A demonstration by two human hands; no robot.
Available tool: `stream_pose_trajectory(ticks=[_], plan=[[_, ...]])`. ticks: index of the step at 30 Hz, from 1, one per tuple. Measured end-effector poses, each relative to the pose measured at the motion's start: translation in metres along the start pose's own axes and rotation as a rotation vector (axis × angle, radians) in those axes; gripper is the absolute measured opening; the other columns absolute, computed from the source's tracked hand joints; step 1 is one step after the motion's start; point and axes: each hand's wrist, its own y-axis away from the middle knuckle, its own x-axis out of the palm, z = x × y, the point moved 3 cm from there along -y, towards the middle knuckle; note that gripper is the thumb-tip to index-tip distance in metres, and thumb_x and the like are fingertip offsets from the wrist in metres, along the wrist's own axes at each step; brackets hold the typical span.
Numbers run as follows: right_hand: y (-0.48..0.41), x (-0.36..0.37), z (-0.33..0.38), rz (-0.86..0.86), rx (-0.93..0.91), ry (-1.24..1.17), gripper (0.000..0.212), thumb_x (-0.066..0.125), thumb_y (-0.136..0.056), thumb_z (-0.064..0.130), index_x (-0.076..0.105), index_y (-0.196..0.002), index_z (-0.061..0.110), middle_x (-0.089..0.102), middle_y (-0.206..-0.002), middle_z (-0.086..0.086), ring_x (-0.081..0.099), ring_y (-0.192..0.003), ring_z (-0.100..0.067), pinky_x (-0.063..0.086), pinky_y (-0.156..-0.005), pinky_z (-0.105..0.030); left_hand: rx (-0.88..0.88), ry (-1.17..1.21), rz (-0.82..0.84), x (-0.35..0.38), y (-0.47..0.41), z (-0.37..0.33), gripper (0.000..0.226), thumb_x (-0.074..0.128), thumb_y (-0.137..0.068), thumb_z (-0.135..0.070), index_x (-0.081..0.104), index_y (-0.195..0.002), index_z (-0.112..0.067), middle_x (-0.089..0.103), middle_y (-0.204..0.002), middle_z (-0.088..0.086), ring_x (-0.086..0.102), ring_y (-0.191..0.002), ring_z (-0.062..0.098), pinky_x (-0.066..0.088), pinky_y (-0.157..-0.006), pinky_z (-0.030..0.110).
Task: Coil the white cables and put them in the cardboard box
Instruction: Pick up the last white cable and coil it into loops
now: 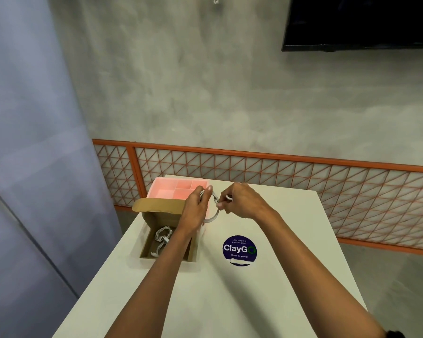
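table top (266,301) reads smooth and matt, off-white, no glare anywhere. at ten o'clock on it, the cardboard box (156,217) is plain brown paperboard, dull, a touch fibrous along the flap edge. just past it at eleven, the pink tray (161,189) is moulded plastic, smooth with a soft sheen. the white cable loop (211,218) at twelve shows a slick plastic sheath. the coiled cable (163,234) in the box is white too, its texture too small to tell. the round sticker (239,250) near the centre is glossy, with its lower edge torn to white paper. the wall (205,93) behind is rough, mottled grey plaster, matt.

Bare forearms (303,254), dark sleeve edge (393,334)
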Motion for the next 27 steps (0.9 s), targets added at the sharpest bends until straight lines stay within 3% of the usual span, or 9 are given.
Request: stream_pose_trajectory(ticks=[3, 7, 10, 14, 17, 21, 24, 27], plan=[[0.001, 0.005, 0.006, -0.014, -0.078, -0.049, 0.017, 0.065, -0.088, 0.028, 0.074, -0.093, 0.015, 0.070, -0.089, -0.007, 0.060, -0.094, -0.024, 0.051, -0.083, -0.041, 0.046, -0.034, 0.047, 0.005, 0.002, 0.001, 0.028, 0.040, -0.101, -0.030, 0.053, -0.099, -0.005, 0.064, -0.088, 0.013, 0.061, -0.081, 0.018, 0.052, -0.077, 0.038], [0.006, -0.016, 0.000, -0.007, -0.063, -0.253, 0.019, 0.063, -0.090, 0.025, 0.074, -0.088, 0.009, 0.068, -0.076, 0.003, 0.059, -0.093, -0.013, 0.046, -0.084, -0.033, 0.063, 0.010, 0.049, -0.003, 0.005, 0.006, 0.035, 0.038, -0.099, -0.041, 0.054, -0.101, -0.010, 0.059, -0.094, 0.023, 0.056, -0.083, 0.026, 0.046, -0.072, 0.034], [0.013, -0.030, -0.007, 0.037, -0.011, -0.484, 0.017, 0.062, -0.091, 0.023, 0.073, -0.087, 0.011, 0.067, -0.075, 0.003, 0.057, -0.086, -0.005, 0.039, -0.073, -0.023, 0.050, 0.091, 0.095, -0.007, 0.008, -0.003, 0.035, 0.039, -0.098, -0.041, 0.053, -0.103, -0.010, 0.050, -0.081, 0.017, 0.049, -0.072, 0.019, 0.043, -0.061, 0.026], [0.013, -0.035, -0.018, 0.046, 0.058, -0.584, 0.019, 0.063, -0.090, 0.024, 0.073, -0.092, 0.008, 0.065, -0.075, 0.002, 0.052, -0.053, 0.009, 0.032, -0.057, -0.020, 0.001, 0.160, 0.194, -0.005, 0.010, -0.009, 0.036, 0.047, -0.091, -0.046, 0.050, -0.100, -0.011, 0.041, -0.075, 0.013, 0.036, -0.059, 0.016, 0.034, -0.049, 0.021], [0.010, -0.036, -0.029, 0.085, 0.095, -0.669, 0.017, 0.063, -0.090, 0.023, 0.073, -0.088, 0.009, 0.064, -0.072, 0.003, 0.045, -0.040, 0.004, 0.029, -0.043, -0.013, 0.030, 0.166, 0.254, -0.005, 0.011, -0.015, 0.028, 0.062, -0.084, -0.043, 0.058, -0.102, -0.021, 0.050, -0.081, 0.011, 0.039, -0.062, 0.021, 0.034, -0.048, 0.025], [0.010, -0.032, -0.040, 0.120, 0.121, -0.833, 0.019, 0.065, -0.088, 0.028, 0.072, -0.091, 0.011, 0.063, -0.065, 0.008, 0.026, -0.042, -0.003, 0.021, -0.036, -0.014, 0.087, 0.174, 0.247, -0.004, 0.008, -0.021, 0.019, 0.063, -0.088, -0.037, 0.061, -0.095, -0.020, 0.051, -0.082, 0.023, 0.038, -0.064, 0.024, 0.030, -0.049, 0.028], [0.004, -0.028, -0.060, -0.133, 0.289, -1.063, 0.037, 0.067, -0.079, 0.051, 0.062, -0.082, 0.014, 0.056, -0.070, 0.006, 0.032, -0.047, -0.005, 0.032, -0.043, -0.018, 0.071, 0.175, 0.188, -0.004, 0.006, -0.020, 0.026, 0.060, -0.088, -0.039, 0.061, -0.097, -0.014, 0.056, -0.089, 0.025, 0.044, -0.070, 0.025, 0.035, -0.058, 0.034], [0.002, -0.017, -0.083, -0.385, 0.486, -1.335, 0.056, 0.046, -0.083, 0.069, 0.048, -0.074, 0.014, 0.034, -0.068, 0.000, 0.031, -0.057, -0.012, 0.039, -0.061, -0.026, 0.039, 0.162, 0.146, -0.004, 0.006, -0.015, 0.024, 0.059, -0.089, -0.038, 0.062, -0.096, -0.015, 0.061, -0.092, 0.019, 0.050, -0.075, 0.026, 0.040, -0.063, 0.036]])
